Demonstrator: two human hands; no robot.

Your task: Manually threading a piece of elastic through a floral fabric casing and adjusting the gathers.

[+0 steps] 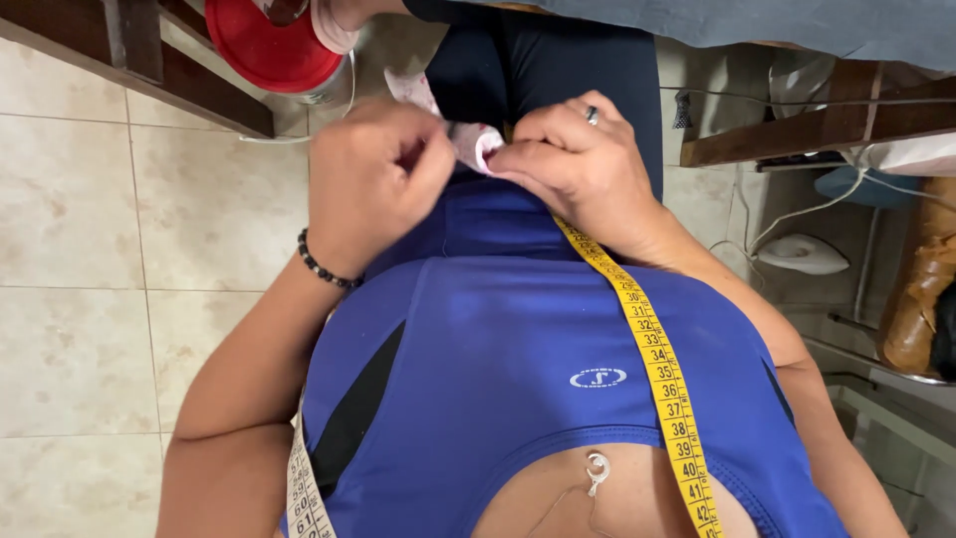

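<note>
Pinching the pink fabric piece (476,142) edge, left hand (373,179) and right hand (573,159) close together above open tiled floor (119,249).

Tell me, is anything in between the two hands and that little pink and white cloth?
Nothing visible is. Both the left hand and the right hand already pinch the small pink and white cloth directly, right at the fingertips. The yellow tape measure runs under the right wrist, beside the cloth, not across it.
</note>
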